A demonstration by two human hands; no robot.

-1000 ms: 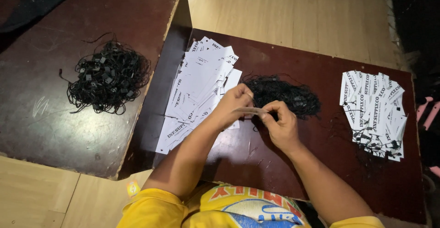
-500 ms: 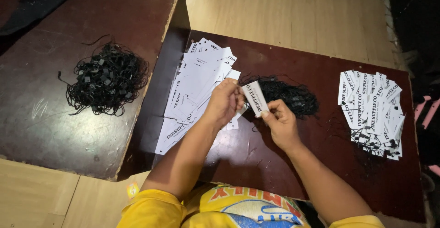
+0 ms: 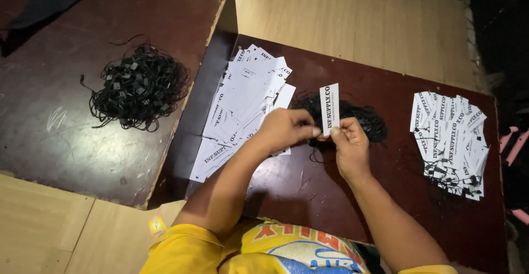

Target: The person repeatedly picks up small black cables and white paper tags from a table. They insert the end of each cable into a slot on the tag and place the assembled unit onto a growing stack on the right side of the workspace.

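While both hands meet over the dark board (image 3: 308,197), they pinch one small white paper tag (image 3: 329,109) between them. The left hand (image 3: 285,130) holds the bottom of the tag with its fingertips. The right hand (image 3: 349,146) grips the same bottom edge from the other side, so the two hands touch. The tag stands up straight, with black print on it.

Just behind the tag, at 12 o'clock from the hands, lies a heap of black strings (image 3: 352,118). At 10 o'clock from the hands is a messy stack of white tags (image 3: 242,106), close by. At 3 o'clock, well apart, sits another pile of tags (image 3: 449,142) with strings on them. Far off at 9 o'clock, on a second brown board (image 3: 66,136), there is a round bundle of black strings (image 3: 138,87).
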